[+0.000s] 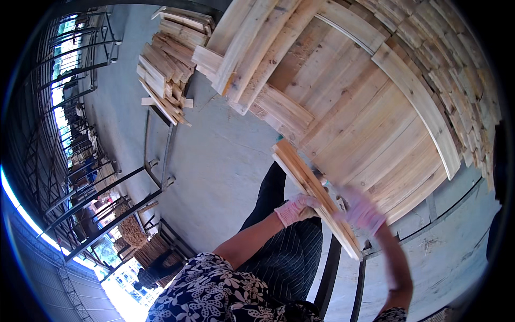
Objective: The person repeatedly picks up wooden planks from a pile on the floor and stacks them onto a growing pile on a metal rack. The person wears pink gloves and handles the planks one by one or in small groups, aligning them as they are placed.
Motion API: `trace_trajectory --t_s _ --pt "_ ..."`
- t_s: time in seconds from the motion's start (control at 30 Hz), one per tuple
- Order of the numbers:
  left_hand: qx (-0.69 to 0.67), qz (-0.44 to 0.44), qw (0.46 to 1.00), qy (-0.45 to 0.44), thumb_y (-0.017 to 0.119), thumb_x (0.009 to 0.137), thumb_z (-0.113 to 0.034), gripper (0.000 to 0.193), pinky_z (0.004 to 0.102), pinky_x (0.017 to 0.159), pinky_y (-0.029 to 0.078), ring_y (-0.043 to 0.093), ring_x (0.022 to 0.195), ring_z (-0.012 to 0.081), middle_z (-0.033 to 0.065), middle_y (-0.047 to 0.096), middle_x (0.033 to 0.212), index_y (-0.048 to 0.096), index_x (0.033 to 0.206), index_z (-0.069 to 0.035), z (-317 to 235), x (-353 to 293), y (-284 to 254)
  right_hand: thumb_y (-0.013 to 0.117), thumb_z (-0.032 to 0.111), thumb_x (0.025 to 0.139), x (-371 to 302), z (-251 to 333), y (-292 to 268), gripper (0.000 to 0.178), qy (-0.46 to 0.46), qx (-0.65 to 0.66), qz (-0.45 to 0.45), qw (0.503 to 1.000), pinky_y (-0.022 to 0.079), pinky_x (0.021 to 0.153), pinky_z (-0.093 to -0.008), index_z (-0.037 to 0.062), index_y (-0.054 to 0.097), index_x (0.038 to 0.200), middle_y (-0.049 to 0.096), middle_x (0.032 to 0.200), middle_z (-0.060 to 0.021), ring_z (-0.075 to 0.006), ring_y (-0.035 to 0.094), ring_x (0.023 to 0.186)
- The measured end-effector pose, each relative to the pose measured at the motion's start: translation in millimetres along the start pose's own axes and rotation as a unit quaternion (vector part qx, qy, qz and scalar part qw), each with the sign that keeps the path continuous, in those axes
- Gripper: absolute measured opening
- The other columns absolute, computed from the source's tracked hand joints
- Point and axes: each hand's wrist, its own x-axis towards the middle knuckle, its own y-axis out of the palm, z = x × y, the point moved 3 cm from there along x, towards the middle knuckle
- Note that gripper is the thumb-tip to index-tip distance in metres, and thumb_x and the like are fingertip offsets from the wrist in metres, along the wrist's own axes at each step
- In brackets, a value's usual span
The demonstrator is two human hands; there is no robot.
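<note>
Nearest the camera is your shirt (209, 292), dark with a white flower print, above your dark trousers (284, 263) with thin pale stripes. Your left hand (299, 208), in a pinkish glove, is clamped on the narrow plank (310, 180), its fingers wrapped over the edge. The plank slants in front of you, its far end just beside the panel of boards and its near end above a dark metal bar (328, 273). Your right hand (362, 213), gloved alike, is at the plank's right side, too blurred to tell whether its fingers are clamped or apart. Beyond the plank lies the panel (365, 134), boards laid edge to edge, with a long strip (418, 102) along its right side. Loose boards (257, 45) lie across its far left part; one bears a dark smudge (282, 8), too small to tell whether it is writing. To the right stand stacked boards (453, 64), ends toward you; to the left, over the grey floor (209, 145), is a pile of offcuts (169, 70). Farther left are metal racks (107, 214), bundled wood (133, 228) and a bent-over person (155, 271) in dark clothes.
</note>
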Motion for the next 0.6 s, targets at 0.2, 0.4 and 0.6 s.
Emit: trace_trajectory --t_s 0.2,0.4,0.6 --pt "0.171 -0.040 0.984 -0.003 0.077 0.080 -0.005 0.062 0.0415 0.101 0.053 0.060 0.119 0.0280 0.0136 0.059 0.127 0.049 0.135 -0.001 -12 -4 72 0.084 0.028 0.073 -47 27 62 0.098 0.119 0.153 -0.212 0.958 0.042 0.109 -0.0467 0.0159 0.036 0.157 0.043 0.145 -0.0236 -0.0428 0.048 0.130" --pt "0.579 -0.197 0.786 0.094 0.080 0.079 -0.016 0.073 0.0395 0.102 0.048 0.059 0.115 0.0243 0.0138 0.058 0.126 0.043 0.141 -0.006 -41 -16 39 0.076 0.021 0.076 -28 -59 47 0.079 0.171 -0.298 -0.367 0.864 0.043 0.101 -0.0541 0.0396 0.048 0.147 0.048 0.133 -0.0177 -0.0394 0.051 0.119" --pt "0.598 -0.230 0.757 0.130 0.075 0.087 -0.011 0.060 0.0345 0.101 0.049 0.061 0.113 0.0208 0.0120 0.063 0.121 0.047 0.140 -0.004 -106 -58 5 0.076 0.018 0.073 -15 -72 52 0.080 0.143 -0.291 -0.378 0.867 0.044 0.099 -0.0555 0.0423 0.050 0.144 0.047 0.132 -0.0165 -0.0385 0.050 0.119"
